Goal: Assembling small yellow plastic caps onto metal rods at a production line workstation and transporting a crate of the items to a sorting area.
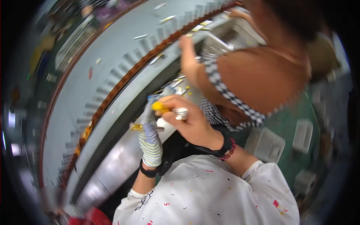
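My left hand (150,146) wears a striped, white and blue-grey glove and is closed around a short rod-like piece (136,127) with a shiny gold end and a silver end. My bare right hand (193,122) is closed just above and to the right of it, pinching a small yellow, round-ended piece (159,107). A shiny silver thing (181,113) shows at the right hand's fingers; motion blur hides its kind. The two hands are close together over the near side of the work bench.
A long curved conveyor (86,75) with a rust-brown chain (129,75) runs past on the left, carrying scattered small pieces. Beside me on the right sits another person (258,78), an arm reaching toward the line. White plastic baskets (267,145) stand on the green floor (290,116).
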Motion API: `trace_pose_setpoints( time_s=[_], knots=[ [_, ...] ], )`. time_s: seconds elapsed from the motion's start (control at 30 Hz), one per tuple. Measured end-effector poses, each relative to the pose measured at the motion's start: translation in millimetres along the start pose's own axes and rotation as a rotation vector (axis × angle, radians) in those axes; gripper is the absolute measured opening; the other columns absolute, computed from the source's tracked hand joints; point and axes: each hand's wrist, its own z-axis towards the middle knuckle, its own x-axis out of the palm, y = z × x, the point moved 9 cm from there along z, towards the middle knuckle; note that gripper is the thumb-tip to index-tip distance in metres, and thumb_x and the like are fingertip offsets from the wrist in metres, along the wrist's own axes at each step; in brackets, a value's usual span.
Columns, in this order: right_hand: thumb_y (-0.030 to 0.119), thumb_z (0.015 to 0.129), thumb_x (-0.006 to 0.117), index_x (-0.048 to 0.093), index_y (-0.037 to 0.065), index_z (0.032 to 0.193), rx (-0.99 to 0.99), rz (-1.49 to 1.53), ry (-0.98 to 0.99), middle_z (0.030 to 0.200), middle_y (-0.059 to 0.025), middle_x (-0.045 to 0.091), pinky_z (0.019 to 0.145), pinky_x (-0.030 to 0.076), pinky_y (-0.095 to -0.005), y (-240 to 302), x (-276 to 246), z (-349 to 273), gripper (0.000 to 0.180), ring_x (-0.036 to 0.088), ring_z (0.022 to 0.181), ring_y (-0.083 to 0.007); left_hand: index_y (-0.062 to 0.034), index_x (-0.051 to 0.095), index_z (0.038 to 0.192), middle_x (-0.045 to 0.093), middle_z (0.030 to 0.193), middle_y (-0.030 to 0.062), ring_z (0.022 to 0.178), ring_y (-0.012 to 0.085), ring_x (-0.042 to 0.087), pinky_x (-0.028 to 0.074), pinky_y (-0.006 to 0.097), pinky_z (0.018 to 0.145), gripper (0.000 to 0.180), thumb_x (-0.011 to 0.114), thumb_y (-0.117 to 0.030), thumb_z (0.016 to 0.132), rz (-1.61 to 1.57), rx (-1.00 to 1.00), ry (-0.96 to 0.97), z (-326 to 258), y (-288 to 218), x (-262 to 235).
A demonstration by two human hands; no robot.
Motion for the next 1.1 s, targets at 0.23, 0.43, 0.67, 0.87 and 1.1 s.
trace_pose_setpoints(
  time_s=[0.23,0.43,0.67,0.87,1.1],
  knots=[
    [0.014,0.091,0.053,0.052,0.003,0.104,0.242,-0.165,-0.281,0.082,-0.0039,0.055,0.063,0.043,-0.0248,-9.0,-62.7,-43.5,0.016,0.050,0.072,-0.0064,0.0006,0.035,0.131,0.055,0.106,0.0117,0.085,0.0163,0.058,0.049,0.026,0.066,0.073,0.039,-0.060,0.089,-0.150,-0.146,0.376,19.5,47.2,92.6],
    [0.012,0.091,0.052,0.049,0.000,0.112,0.461,-0.079,-0.309,0.092,0.0002,0.056,0.074,0.045,-0.0223,-9.5,-132.4,-106.0,0.025,0.051,0.079,-0.0076,0.0059,0.030,0.129,0.042,0.130,0.0215,0.119,0.0298,0.043,0.033,0.036,0.100,0.085,0.040,-0.065,0.084,0.070,0.370,0.651,-5.6,-12.2,203.8],
    [0.012,0.090,0.054,0.053,0.000,0.106,0.185,0.394,-0.572,0.094,-0.0043,0.058,0.074,0.046,-0.0251,8.3,-201.7,-176.7,0.020,0.054,0.082,-0.0095,0.0008,0.056,0.106,0.058,0.101,0.0128,0.092,0.0246,0.057,0.043,0.034,0.082,0.052,0.045,-0.047,0.089,0.081,0.181,1.296,-50.0,53.9,269.6],
    [0.019,0.092,0.050,0.045,0.003,0.117,-0.009,0.505,-0.897,0.092,-0.0080,0.057,0.072,0.045,-0.0304,60.0,-336.8,-274.7,0.031,0.056,0.080,-0.0169,0.0012,0.062,0.090,0.061,0.097,0.0135,0.091,0.0249,0.057,0.044,0.036,0.083,0.020,0.054,-0.016,0.087,-0.046,0.560,1.197,-67.7,-69.4,431.6],
    [0.019,0.091,0.051,0.046,0.001,0.116,-0.036,0.363,-1.125,0.088,-0.0069,0.056,0.069,0.042,-0.0295,92.6,-478.0,-393.3,0.031,0.053,0.077,-0.0155,0.0022,0.048,0.119,0.054,0.111,0.0162,0.099,0.0277,0.053,0.039,0.041,0.090,0.044,0.059,-0.019,0.083,-0.612,0.347,0.970,-141.3,-75.6,590.3]
  ],
)
